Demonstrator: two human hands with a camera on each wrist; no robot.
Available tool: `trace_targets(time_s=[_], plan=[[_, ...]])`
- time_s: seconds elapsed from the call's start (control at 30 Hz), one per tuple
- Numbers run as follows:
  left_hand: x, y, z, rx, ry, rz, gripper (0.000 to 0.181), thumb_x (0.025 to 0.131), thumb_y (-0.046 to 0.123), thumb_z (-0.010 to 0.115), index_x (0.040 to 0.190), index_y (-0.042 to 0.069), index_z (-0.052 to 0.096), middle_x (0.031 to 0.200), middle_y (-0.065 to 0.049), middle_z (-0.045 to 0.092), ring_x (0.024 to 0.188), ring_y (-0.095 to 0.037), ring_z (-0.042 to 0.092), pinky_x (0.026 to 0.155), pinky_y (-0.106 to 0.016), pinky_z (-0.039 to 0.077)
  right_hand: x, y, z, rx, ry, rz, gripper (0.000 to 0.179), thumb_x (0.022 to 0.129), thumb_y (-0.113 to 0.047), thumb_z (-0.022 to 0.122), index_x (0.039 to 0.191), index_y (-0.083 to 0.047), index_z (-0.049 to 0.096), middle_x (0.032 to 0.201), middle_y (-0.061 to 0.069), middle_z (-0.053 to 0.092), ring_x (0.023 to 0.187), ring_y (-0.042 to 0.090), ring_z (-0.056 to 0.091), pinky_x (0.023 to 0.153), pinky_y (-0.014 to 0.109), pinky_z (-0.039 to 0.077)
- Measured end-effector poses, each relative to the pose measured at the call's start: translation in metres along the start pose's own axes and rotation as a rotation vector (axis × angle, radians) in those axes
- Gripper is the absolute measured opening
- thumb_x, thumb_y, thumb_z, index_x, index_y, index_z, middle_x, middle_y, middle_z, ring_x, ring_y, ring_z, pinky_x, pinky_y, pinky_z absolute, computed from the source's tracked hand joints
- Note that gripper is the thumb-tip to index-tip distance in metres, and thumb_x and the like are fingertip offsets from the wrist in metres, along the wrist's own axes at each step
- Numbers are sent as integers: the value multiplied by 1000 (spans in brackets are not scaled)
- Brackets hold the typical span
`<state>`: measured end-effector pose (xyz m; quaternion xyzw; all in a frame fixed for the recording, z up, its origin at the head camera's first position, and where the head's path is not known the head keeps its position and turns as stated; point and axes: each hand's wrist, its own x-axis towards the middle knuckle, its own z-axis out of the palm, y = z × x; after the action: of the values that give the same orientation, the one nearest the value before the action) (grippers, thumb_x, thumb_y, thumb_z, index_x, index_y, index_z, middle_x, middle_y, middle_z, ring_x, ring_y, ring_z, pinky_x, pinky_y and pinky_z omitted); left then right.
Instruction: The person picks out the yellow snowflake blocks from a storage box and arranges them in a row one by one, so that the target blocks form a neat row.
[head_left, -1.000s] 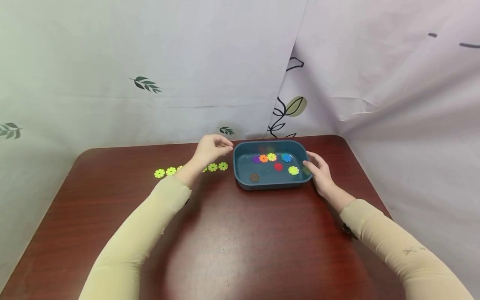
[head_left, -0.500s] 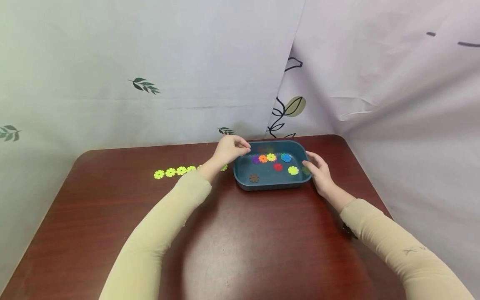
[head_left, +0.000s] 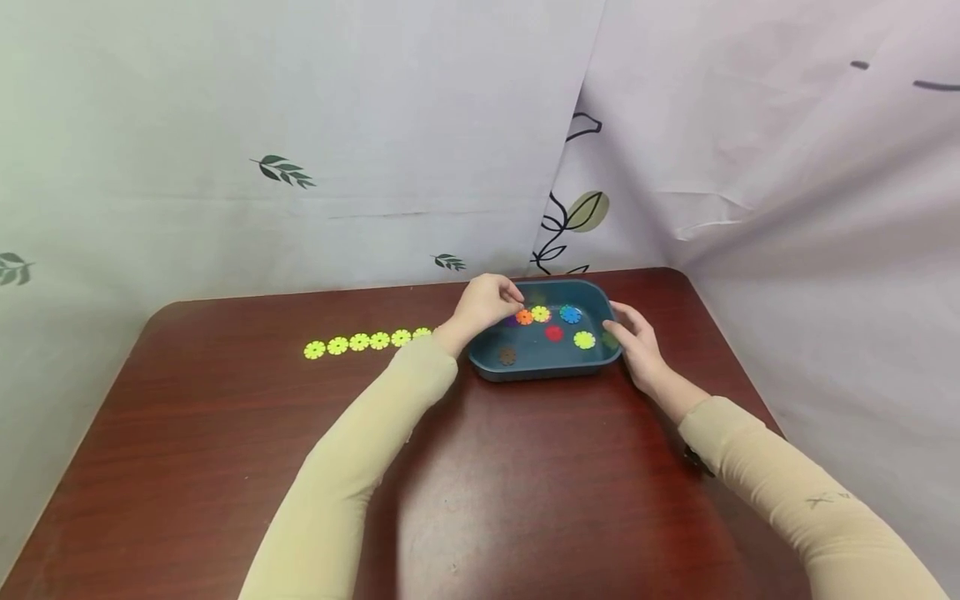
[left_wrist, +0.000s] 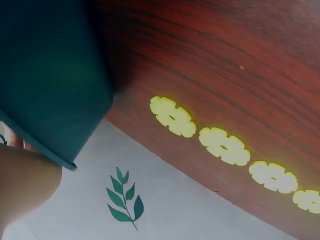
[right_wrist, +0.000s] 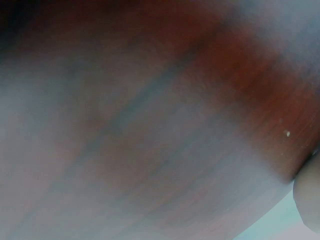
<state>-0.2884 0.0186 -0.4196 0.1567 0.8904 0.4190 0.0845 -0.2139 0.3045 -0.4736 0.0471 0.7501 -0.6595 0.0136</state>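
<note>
A dark blue plastic tray [head_left: 550, 370] stands toward the back of the table, with several flower-shaped plastic discs inside. Among them are an orange disc [head_left: 523, 317], a blue disc [head_left: 571, 315], a red disc [head_left: 553, 333], a brown disc [head_left: 507, 356] and a yellow disc [head_left: 584, 340]. Over the tray's left side, my left hand [head_left: 483, 308] has its fingers loosely bent, fingertips close to the orange disc; nothing shows between them. My right hand [head_left: 636, 343] grips the tray's right wall, thumb over the rim. A purple disc is mostly hidden behind the left fingers.
Left of the tray, several yellow-green flower discs [head_left: 359, 342] lie in a row on the brown table [head_left: 225, 450]; my left forearm covers the row's right end. A pale patterned curtain [head_left: 420, 150] hangs right behind the table's far edge.
My left hand has moved right, from beside the tray's left rim to over its inside, uncovering more of the row. The right hand and tray have stayed in place.
</note>
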Motion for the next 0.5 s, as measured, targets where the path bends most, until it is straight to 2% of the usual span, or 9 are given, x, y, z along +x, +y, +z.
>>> trace_targets(time_s=[0.2,0.5], plan=[[4,2,10,36,-44,22,12,97,14,78,105,6,81,103,-11,80,93,-23,74,83,-34,63,-2,-2,2,-15,3,-10,52,110,-19,56,157,0,43,129,-8,55,110,4,57,87,13,54],[9,3,23,112,-49,44,17,97,12,78,112,5,79,110,-10,80,102,-22,75,89,-35,63,-3,-1,3,-21,6,-14,52,110,-19,56,157,0,43,127,-9,56,111,5,56,87,13,54]])
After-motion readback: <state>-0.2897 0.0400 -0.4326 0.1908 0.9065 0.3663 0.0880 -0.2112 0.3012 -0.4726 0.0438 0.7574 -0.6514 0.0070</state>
